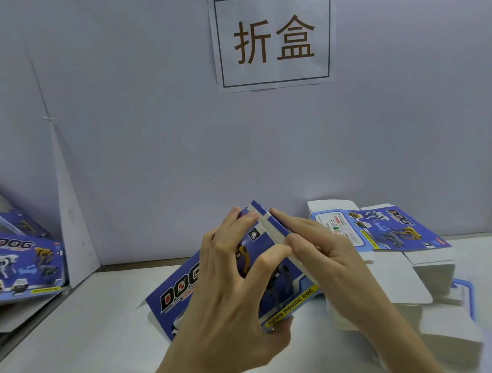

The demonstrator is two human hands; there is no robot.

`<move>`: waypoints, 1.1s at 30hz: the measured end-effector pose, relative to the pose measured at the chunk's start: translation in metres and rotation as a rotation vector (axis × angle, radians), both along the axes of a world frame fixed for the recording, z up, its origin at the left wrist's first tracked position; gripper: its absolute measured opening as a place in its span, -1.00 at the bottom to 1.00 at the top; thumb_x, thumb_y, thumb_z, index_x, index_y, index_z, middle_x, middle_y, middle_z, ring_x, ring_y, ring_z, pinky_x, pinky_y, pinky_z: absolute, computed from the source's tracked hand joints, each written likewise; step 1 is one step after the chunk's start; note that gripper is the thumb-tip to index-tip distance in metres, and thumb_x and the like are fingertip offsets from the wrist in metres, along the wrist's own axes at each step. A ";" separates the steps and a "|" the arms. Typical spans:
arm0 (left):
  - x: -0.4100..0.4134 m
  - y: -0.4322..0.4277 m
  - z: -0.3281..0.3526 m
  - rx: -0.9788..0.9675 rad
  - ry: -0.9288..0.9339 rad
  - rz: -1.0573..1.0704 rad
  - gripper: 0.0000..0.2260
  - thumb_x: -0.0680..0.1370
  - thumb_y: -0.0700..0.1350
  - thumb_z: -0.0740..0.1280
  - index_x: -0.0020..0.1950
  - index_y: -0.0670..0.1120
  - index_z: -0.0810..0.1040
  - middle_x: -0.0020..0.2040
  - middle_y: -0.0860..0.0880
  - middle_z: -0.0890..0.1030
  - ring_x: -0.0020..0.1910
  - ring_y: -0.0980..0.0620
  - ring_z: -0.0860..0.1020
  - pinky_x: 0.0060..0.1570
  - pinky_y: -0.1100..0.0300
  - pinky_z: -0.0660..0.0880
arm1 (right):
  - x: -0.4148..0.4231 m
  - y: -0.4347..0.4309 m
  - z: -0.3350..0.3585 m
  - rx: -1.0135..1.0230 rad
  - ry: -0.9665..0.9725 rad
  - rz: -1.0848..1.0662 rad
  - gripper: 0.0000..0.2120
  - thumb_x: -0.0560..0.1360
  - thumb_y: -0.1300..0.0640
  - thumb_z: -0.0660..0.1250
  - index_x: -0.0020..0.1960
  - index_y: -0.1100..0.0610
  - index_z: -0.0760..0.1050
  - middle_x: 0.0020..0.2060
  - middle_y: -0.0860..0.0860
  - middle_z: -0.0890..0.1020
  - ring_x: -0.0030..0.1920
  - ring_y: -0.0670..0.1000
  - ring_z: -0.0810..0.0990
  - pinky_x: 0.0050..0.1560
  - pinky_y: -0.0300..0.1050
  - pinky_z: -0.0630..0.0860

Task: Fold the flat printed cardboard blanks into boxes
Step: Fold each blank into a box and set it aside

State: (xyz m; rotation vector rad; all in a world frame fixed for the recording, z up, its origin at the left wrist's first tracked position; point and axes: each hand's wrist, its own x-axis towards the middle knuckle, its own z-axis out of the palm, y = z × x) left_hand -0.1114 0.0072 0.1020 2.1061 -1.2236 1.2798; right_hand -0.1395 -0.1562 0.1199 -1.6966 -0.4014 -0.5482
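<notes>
**A:** Centre of the white table [77, 348], right in front of the person, there's the blue DOG carton [184, 287]. It's half-formed and tilted, its far end raised and its near-left corner down by the tabletop.

**B:** The left hand [231, 274] lies across the printed face. Its fingers are spread wide over the dog artwork, and the thumb hooks under the near edge by the yellow "FUNNY MOVING DOG" strip. That's a grip, top and bottom.

**A:** And the right hand [324, 256]?

**B:** It's on the upper flap [272, 233], the white-backed strip along the carton's far-right edge. Its fingers lie long and close together behind the flap and the thumb presses the front, so the flap is pinched between them.

**A:** Just right of that hand is a flat printed blank [396, 230], face up on a pile.

**B:** More blanks [442, 318] sit in front of it, white sides showing, overlapping loosely towards the right edge.

**A:** Far left, well apart, there are more DOG cartons [22, 261], leaning against the grey partition.

**B:** I can't tell whether those are fully folded.

**A:** Above it all, a paper sign [272, 40] with two large brown characters is stuck on the back wall.
</notes>
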 end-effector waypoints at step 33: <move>-0.001 0.022 0.015 -0.855 1.006 -0.725 -0.76 0.34 -0.09 0.47 -0.06 0.16 0.58 0.21 0.15 0.59 0.06 -0.05 0.66 -0.32 0.15 0.61 | -0.004 -0.009 0.000 0.039 -0.188 0.163 -0.72 0.60 0.05 0.24 0.30 -0.04 0.45 -0.06 -0.19 0.66 -0.02 -0.26 0.62 -0.11 -0.47 0.47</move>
